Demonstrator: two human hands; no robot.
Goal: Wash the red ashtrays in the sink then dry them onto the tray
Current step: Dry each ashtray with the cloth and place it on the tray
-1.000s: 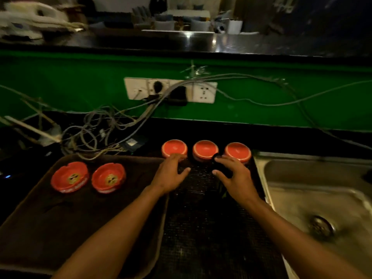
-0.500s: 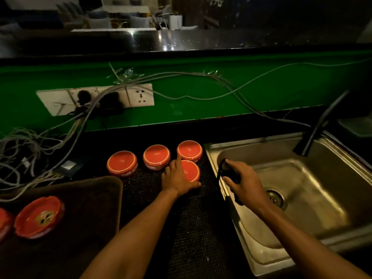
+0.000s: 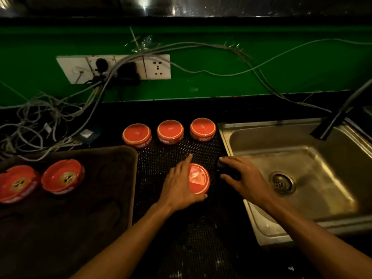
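Gripping an upside-down red ashtray on the black dotted mat, the left hand has its thumb curled round the near rim and its forefinger stretched along the far side. Half a second ago this same ashtray sat higher up the mat, just beside the row of three; now it lies nearer the person, well apart from that row. The three other upturned ashtrays stand in a line at the back of the mat, where they were before.

The right hand holds a small dark object (too dim to name) with fingers curled over it, at the left rim of the steel sink. Earlier that hand was held over the basin; it has since drawn left, just beside the gripped ashtray.

Two more ashtrays, right way up, rest on the brown tray at the left. The view has swung left since then, so both show, where one was cut off by the edge.

A black tap leans over the sink's far corner. Behind, a white socket strip sits on the green wall, with grey cables trailing down onto the counter.
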